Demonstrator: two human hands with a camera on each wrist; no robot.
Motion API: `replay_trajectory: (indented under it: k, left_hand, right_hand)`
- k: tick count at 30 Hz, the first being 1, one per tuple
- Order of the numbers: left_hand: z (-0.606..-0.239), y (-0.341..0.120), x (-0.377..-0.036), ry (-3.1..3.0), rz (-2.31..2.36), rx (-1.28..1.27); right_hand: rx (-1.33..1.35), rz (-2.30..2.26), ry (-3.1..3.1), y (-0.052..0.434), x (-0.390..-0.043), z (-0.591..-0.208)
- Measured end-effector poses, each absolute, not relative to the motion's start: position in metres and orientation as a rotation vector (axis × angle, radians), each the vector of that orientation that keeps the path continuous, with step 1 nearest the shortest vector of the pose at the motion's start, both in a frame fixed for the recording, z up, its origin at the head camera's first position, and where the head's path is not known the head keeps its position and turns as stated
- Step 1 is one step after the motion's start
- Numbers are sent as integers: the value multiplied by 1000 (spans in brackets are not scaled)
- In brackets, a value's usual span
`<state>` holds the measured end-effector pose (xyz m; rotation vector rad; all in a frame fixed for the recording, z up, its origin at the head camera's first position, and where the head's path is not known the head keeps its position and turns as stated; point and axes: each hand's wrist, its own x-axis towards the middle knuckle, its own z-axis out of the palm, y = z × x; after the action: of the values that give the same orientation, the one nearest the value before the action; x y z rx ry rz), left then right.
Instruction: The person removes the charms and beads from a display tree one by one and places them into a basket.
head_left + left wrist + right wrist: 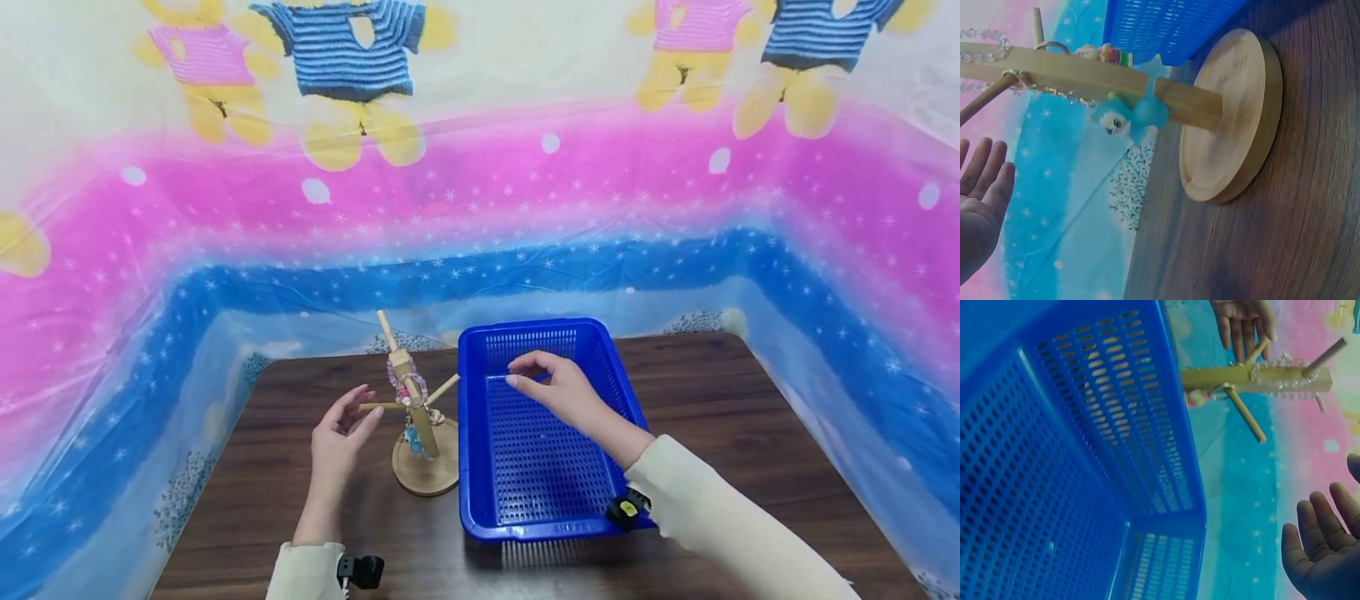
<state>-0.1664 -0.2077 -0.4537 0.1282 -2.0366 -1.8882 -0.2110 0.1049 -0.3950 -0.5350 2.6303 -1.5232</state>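
A wooden peg stand (424, 432) with a round base stands on the table, left of a blue plastic basket (472, 467). Clear lilac beads (392, 373) loop around its upper post. From the pegs hang a light-blue figure keychain (1147, 114) and a small red and green figure charm (1110, 55). My left hand (335, 450) is beside the stand's left peg, fingers loosely extended, with nothing visible in it; the left wrist view shows it apart from the peg. Over the basket, my right hand (566, 392) has relaxed, slightly bent fingers and holds nothing visible.
The dark wooden table (705, 417) extends on both sides of the basket. A printed cloth (487, 200) in pink, blue and white hangs around the table's back and sides. Black wrist cameras sit at both cuffs, the right one near the basket's rim.
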Motion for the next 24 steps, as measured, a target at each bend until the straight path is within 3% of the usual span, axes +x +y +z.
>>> replay_trajectory:
  k: [24]
  left_hand:
    - [-469, -176, -174, -1688, -1949, 160]
  right_hand:
    - [-499, -1787, 2400, 41, -221, -409]
